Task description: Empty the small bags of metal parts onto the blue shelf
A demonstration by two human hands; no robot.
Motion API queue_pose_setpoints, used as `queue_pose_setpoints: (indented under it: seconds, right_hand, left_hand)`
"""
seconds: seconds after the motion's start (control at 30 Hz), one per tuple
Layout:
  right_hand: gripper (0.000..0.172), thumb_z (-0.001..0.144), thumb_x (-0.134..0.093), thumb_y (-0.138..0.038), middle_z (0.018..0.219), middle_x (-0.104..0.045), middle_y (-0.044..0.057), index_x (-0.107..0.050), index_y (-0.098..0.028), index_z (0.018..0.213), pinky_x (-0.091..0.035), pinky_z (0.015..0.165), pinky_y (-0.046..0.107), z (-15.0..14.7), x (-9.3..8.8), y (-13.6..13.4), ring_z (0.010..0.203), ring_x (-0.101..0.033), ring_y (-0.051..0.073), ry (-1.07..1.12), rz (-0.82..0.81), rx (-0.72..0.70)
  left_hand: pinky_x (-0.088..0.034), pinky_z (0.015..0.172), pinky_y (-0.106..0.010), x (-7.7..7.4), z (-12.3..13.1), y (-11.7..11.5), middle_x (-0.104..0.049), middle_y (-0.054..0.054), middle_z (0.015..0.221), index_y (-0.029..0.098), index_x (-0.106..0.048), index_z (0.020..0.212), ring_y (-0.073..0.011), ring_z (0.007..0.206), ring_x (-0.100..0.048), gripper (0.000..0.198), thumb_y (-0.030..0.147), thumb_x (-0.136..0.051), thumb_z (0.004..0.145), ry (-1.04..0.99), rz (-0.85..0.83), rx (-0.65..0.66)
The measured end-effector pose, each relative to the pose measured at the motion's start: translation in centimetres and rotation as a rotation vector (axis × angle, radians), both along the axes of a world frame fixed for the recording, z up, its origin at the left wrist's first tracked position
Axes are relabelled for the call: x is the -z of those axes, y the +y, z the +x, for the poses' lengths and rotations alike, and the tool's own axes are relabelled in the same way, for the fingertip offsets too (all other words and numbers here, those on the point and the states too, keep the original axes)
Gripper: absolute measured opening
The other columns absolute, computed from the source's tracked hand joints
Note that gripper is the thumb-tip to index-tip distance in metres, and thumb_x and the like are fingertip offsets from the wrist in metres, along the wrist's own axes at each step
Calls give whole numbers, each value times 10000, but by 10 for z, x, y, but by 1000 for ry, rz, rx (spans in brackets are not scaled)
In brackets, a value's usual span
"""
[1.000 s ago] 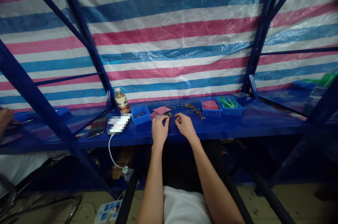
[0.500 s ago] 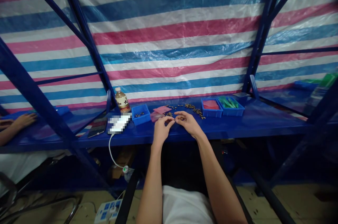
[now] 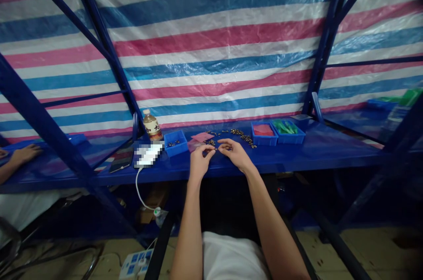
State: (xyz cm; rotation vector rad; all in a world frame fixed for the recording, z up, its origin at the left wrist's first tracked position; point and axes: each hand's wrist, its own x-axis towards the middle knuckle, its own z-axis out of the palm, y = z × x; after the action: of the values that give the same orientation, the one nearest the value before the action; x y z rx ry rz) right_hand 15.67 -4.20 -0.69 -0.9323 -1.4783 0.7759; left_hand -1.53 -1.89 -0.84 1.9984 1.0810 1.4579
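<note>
Thumb and fingertips of my left hand [image 3: 201, 160] are pinched together over the front of the blue table [image 3: 317, 150]; whatever sits between them is too small to name. My right hand [image 3: 233, 153] faces it just to the right, thumb and index finger also brought together, a narrow gap between the two hands. Behind my fingers lie small brass-coloured metal parts [image 3: 243, 136], strewn in a curved band. Pink sheets [image 3: 202, 137] lie past my left hand. A blue bin [image 3: 176, 144] to the left contains several of the small metal parts.
At right are a blue bin of pink sheets [image 3: 263, 131] and another with green strips [image 3: 286, 127]. A drink bottle [image 3: 152, 126], a blurred-out device [image 3: 148, 155] with a white cable and a dark tablet [image 3: 121, 159] are at left. Another person's hand [image 3: 28, 153] rests far left.
My fingertips were meeting half a second ago; now they have come slightly apart, the left hand having shifted a little to the left. The right hand has barely moved.
</note>
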Motion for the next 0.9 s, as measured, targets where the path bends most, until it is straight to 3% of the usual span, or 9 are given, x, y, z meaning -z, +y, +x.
queue_pose_setpoints:
  seconds: [0.17,0.3,0.43,0.57,0.73,0.83,0.9]
  right_hand:
    - [370,820,-641,-347,880,-676,30,-659,-179,1149,-458,773,295,0,0,0,811,-599,159,-23,-32,49]
    - [339,843,-607,-348,889,-692,38,-667,-178,1131,-459,752,286,0,1,0,789,-597,154,-46,-37,80]
    - [311,865,-572,-342,908,-714,52,-675,-179,1110,-470,739,281,-1,2,-1,826,-632,168,-61,-48,96]
    - [280,879,-555,-325,901,-725,51,-684,-185,1084,-483,744,279,-2,2,-2,831,-656,173,-79,-48,101]
    - [235,889,-556,-310,909,-730,46,-698,-196,1037,-488,748,286,-4,3,0,819,-659,177,-176,8,176]
    - [201,895,-561,-281,898,-721,53,-706,-192,1001,-473,755,296,-9,6,3,802,-639,180,-311,79,281]
    - [191,900,-562,-262,896,-714,64,-709,-186,995,-465,763,301,-11,8,5,813,-630,187,-391,117,320]
  left_hand:
    - [-497,744,-274,-11,-24,0,-746,-55,953,186,-739,930,-193,855,-677,212,360,-669,831,-62,17,-71]
    - [-481,750,-287,-28,-66,12,-732,-47,922,201,-740,951,-197,838,-651,250,406,-626,865,-15,116,-354]
    - [-438,937,-414,-32,-92,33,-705,-83,958,208,-730,928,-274,995,-591,244,410,-598,889,169,217,-663]
    - [-375,973,-559,-21,-82,38,-624,-122,1206,235,-720,1019,-380,1186,-461,231,361,-560,911,309,101,-837]
    - [-377,986,-494,-13,-49,17,-523,-143,1311,213,-651,1193,-350,1205,-430,310,320,-525,931,288,242,-912]
    - [-405,959,-437,-15,-31,10,-591,-131,1164,196,-663,1123,-312,1106,-494,270,333,-520,938,274,244,-842]
    - [-428,925,-386,-15,-19,8,-638,-97,1027,206,-679,1016,-277,1021,-534,218,352,-540,934,312,211,-681]
